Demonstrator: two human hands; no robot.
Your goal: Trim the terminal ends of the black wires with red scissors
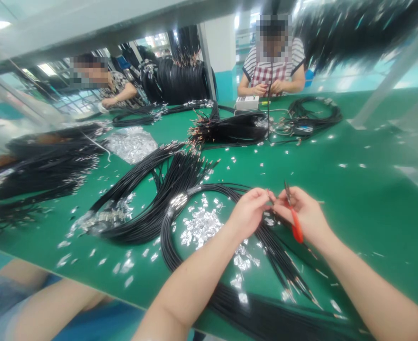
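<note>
Pinching what looks like a thin cable end above the green surface, closing the fingers of the left hand together on it. Curling the fingers of the right hand around a red-handled tool, pointing its metal tips toward twelve o'clock. Working over a looped black cable bundle, spreading toward five o'clock from the hands, beside silver foil pieces between eight and nine. Facing a second cable bundle farther off at nine, a clear bag at ten, a cable coil at one and a co-worker at twelve.
</note>
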